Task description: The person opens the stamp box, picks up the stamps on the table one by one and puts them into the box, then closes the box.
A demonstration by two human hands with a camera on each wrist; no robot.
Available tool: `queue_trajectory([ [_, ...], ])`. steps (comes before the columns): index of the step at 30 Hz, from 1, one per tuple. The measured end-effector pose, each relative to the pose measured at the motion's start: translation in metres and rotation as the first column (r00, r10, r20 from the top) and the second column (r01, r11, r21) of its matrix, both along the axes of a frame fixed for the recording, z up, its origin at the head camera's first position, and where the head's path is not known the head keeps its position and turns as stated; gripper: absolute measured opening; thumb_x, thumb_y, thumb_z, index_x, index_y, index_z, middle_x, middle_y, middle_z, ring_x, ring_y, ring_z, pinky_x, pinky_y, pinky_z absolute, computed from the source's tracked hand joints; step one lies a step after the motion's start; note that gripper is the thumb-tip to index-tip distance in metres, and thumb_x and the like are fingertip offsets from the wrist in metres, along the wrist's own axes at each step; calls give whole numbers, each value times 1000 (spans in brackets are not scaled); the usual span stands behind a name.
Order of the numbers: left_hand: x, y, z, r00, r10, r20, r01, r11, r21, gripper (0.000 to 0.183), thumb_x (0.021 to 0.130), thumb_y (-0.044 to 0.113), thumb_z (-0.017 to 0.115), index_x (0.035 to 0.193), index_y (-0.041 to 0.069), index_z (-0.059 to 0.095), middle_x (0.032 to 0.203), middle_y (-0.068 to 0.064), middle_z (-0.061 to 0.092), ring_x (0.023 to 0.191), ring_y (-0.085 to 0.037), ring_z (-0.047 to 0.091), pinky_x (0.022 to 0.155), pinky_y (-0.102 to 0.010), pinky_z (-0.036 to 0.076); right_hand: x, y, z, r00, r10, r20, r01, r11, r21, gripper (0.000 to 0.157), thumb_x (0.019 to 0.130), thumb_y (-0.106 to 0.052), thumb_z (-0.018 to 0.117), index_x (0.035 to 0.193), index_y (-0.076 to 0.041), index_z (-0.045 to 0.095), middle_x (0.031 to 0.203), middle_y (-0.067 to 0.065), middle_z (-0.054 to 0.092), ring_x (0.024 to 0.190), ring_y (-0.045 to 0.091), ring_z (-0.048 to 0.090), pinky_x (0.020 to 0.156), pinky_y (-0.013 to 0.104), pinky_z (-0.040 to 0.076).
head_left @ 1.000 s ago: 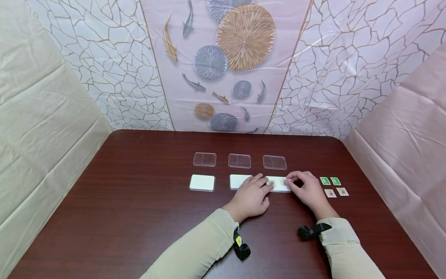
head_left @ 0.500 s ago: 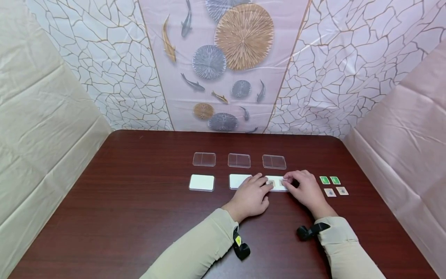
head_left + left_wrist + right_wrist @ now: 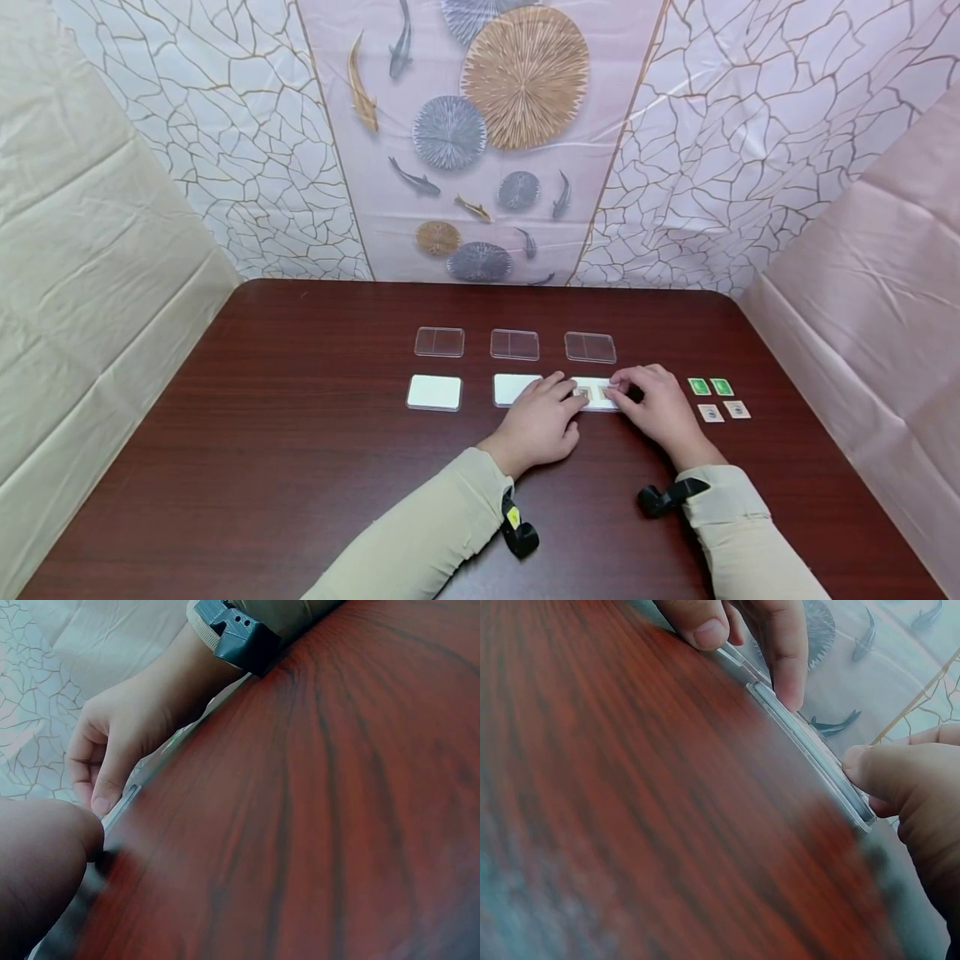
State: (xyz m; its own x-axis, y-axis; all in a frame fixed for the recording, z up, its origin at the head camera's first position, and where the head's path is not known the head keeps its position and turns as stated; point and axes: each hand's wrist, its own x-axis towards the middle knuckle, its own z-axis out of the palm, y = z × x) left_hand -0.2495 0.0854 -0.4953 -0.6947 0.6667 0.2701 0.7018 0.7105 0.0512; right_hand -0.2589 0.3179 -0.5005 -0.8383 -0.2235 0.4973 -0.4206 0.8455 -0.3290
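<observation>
Left hand (image 3: 536, 421) partly hides middle white tray (image 3: 513, 390); transparent cases (image 3: 514, 345) beyond.

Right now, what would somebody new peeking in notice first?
Probably the big round golden sunburst printed on the pale pink cloth behind the glossy reddish-brown table. Next, maybe the bare left hand and bare right hand, both at a flat white rectangle right of the table's middle. Then two small green squares, lying farther right.

No text can be read, even on the green tiles (image 3: 699, 387).
</observation>
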Motion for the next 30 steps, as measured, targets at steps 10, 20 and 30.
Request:
queue_trajectory([
  [10,1,1,1,1000,-2,1,2,1000,-1,41,97,32,55,136,25,65,144,0,57,142,-23,44,114,-44,38,0,2,1,1000,-4,3,4,1000,15,14,83,-13,82,88,-13,70,77,-2,62,90,29,57,87,50,39],
  [20,1,0,2,1000,-3,12,3,1000,-11,46,97,33,55,143,27,59,146,0,55,144,-23,41,118,-43,31,2,1,3,1000,-2,-1,2,1000,14,12,85,-16,81,89,-12,70,79,0,63,91,28,56,88,51,39],
  [30,-6,-21,1,1000,-8,20,8,1000,15,58,98,31,55,155,24,44,149,-4,52,146,-25,38,121,-41,27,4,1,6,1000,-19,2,19,1000,3,9,87,-16,78,91,-11,71,88,7,71,96,33,58,93,55,39],
])
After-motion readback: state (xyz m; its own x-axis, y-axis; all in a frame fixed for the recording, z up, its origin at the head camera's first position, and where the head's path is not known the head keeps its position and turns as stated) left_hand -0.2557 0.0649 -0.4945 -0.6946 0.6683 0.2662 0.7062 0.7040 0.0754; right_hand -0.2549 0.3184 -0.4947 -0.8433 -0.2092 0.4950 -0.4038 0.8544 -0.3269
